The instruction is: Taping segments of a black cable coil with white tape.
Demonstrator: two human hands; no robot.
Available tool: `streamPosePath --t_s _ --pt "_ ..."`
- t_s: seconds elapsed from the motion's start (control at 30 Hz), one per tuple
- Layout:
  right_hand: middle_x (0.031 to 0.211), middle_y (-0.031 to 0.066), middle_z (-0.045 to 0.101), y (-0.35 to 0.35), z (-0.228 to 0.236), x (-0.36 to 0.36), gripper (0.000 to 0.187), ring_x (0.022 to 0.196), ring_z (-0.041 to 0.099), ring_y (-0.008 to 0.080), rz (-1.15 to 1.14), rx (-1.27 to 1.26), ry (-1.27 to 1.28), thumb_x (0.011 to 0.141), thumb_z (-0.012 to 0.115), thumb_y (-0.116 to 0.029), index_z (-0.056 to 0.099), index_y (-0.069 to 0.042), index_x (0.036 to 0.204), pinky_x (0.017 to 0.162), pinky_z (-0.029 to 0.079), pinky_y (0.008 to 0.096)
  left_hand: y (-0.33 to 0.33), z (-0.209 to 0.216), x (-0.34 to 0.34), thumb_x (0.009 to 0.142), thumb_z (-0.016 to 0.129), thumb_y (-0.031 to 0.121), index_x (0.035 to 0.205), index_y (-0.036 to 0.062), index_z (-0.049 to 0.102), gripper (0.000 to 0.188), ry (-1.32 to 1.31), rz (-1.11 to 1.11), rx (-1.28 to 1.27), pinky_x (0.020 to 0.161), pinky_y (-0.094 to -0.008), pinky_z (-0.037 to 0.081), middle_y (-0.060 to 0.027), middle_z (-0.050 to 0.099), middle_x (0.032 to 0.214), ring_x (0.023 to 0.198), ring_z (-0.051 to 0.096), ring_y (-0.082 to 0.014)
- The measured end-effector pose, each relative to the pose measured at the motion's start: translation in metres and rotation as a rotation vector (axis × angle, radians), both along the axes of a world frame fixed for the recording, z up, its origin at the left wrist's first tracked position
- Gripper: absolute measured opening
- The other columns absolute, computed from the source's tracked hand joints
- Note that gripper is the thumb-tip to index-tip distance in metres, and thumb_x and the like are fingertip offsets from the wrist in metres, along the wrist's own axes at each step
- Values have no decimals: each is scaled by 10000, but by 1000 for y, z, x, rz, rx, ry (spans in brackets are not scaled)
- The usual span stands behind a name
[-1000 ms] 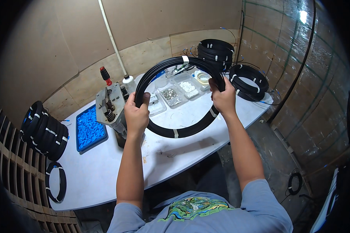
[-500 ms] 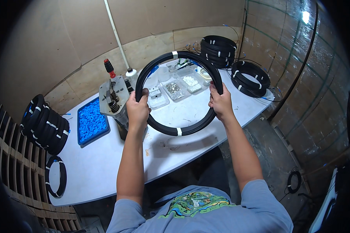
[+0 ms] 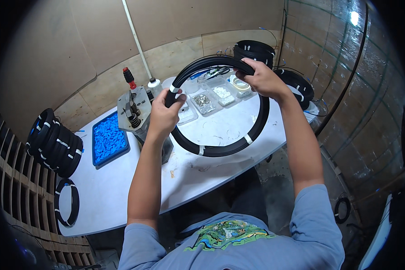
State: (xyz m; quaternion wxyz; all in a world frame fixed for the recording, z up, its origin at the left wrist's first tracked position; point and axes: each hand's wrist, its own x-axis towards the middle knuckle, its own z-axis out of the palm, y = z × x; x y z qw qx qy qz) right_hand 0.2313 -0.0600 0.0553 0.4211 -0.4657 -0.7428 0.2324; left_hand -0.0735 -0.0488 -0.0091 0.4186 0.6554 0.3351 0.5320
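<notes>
Both hands hold up a coil of black cable [image 3: 225, 150] bound with white tape bands, above the white table. My left hand [image 3: 165, 112] is closed round the coil's left side, just below a white band. Over the upper right of the ring, my right hand [image 3: 258, 78] is closed, its wrist raised higher than the left. Through the ring show clear plastic trays with small metal parts [image 3: 202, 103] and white pieces [image 3: 223, 95], and a roll of tape [image 3: 238, 83]. A metal press [image 3: 135, 112] with a red and black handle stands left of my left hand.
A blue tray of small blue pieces [image 3: 109, 139] lies left of the press. Stacked black coils [image 3: 58, 144] stand at the table's left edge, a single coil [image 3: 67, 202] below them. More coils [image 3: 254, 49] sit at the back right. Plastic-wrapped cartons [image 3: 342, 81] rise on the right.
The coil has turned in my hands, its white bands shifting round. My right hand has moved up along the ring to its upper right, and my left forearm has swung slightly outward.
</notes>
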Motion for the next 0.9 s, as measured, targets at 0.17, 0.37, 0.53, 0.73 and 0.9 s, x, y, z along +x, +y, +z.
streamPosePath --t_s 0.17,0.37,0.53,0.73,0.9 --pt "1047 108 619 -9 -7 0 488 874 617 147 121 -190 168 953 659 -262 488 -103 1382 596 485 268 13 -15 -13 921 696 301 900 116 614 204 -163 -42 -304 424 -241 333 58 448 625 456 391 -60" --pt "1568 254 283 -8 -100 39 550 1300 502 444 654 -27 786 852 635 -64 530 -50 1392 963 563 426 39 -44 -41 976 588 480 1191 217 535 344 -559 -409 -931 430 -193 391 4 487 681 483 443 -64" --pt "1617 226 179 -24 -125 30 653 1377 417 428 652 -4 741 768 495 105 537 -47 1402 1039 508 446 45 -53 -58 1055 455 392 1367 260 450 339 -726 -527 -917 442 -192 429 -71 515 786 512 477 -86" --pt "1523 207 382 -40 -113 15 575 1355 459 383 557 72 929 970 625 -212 416 -16 1468 992 548 361 38 -44 -48 1064 439 336 1363 215 466 324 -897 -568 -1042 434 -207 469 -114 526 822 642 566 -151" --pt "1381 147 477 -24 -104 -12 653 1362 394 218 -42 479 598 1047 284 -540 493 -20 1381 1139 300 350 39 -48 -39 1061 393 250 1285 100 479 283 -890 -611 -999 438 -221 526 -213 556 856 715 623 -282"
